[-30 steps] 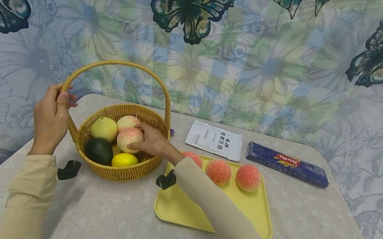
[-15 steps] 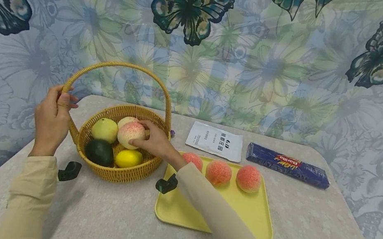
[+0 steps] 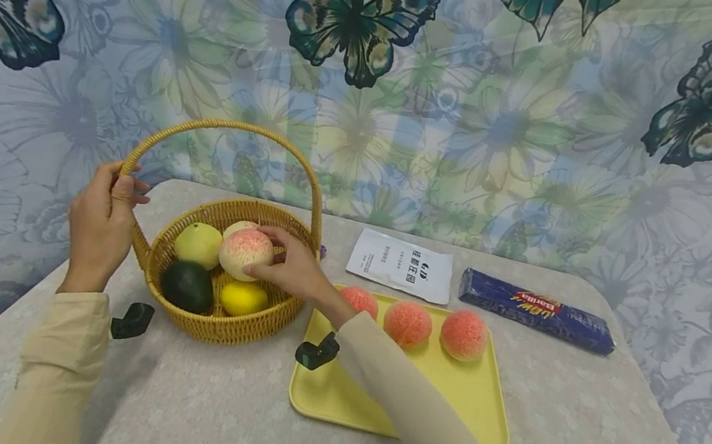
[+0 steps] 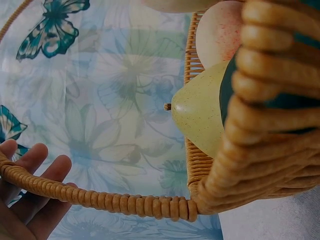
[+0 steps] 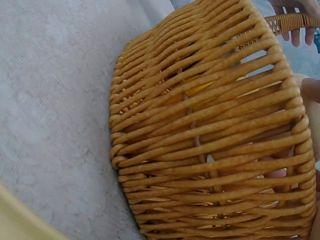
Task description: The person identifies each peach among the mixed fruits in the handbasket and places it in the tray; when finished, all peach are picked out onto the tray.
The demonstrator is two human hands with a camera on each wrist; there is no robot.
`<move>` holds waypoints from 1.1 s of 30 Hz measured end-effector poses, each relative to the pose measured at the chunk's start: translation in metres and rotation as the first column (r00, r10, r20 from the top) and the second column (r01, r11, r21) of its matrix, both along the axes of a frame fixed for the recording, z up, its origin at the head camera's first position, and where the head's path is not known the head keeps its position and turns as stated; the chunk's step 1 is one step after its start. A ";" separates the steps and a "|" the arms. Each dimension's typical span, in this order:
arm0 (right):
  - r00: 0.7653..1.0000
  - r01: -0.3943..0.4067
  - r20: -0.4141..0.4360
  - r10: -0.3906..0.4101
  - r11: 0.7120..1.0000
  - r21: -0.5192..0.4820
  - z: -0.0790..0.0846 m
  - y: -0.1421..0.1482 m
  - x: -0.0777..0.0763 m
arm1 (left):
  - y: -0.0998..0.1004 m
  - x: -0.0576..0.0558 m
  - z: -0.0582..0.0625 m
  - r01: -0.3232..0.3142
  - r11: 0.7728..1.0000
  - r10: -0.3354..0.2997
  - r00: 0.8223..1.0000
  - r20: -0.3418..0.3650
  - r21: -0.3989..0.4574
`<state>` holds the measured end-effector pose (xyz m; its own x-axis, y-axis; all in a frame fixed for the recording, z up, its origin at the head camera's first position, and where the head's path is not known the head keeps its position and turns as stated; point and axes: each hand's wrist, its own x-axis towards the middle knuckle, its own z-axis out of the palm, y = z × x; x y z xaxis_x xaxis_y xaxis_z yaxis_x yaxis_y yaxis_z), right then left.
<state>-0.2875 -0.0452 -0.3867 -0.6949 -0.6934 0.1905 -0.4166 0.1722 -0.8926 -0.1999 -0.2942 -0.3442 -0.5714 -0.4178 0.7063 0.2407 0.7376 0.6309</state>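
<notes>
In the head view, a wicker basket (image 3: pixel 220 329) with a tall arched handle stands at the left of the table. My left hand (image 3: pixel 99 228) holds the left side of that handle, thumb and fingers around it. My right hand (image 3: pixel 293 266) reaches over the right rim and grips a pale peach (image 3: pixel 245 252) with red speckles. Behind it, a second pale peach (image 3: pixel 239 227) is partly hidden. A yellow-green pear (image 3: pixel 198 245), a dark green avocado (image 3: pixel 187 286) and a yellow lemon (image 3: pixel 243 299) lie around it. In the right wrist view, the basket's side (image 5: pixel 215 125) hides most of the hand.
Right of the basket lies a yellow tray (image 3: pixel 403 408) with three pinkish-red peaches (image 3: pixel 406 324) along its back edge; my right forearm passes over it. Behind are a white pouch (image 3: pixel 401 266) and a blue Barilla pasta pack (image 3: pixel 536 310). A patterned cloth (image 3: pixel 484 118) hangs behind the table.
The peach in my right hand has risen slightly. The lemon has shifted right inside the basket. My left hand keeps its hold on the handle.
</notes>
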 end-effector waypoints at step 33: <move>0.994 0.108 0.000 -0.109 0.990 -0.091 0.021 0.075 0.015 | -0.009 0.002 0.007 0.090 0.996 -0.089 0.996 0.027 -0.011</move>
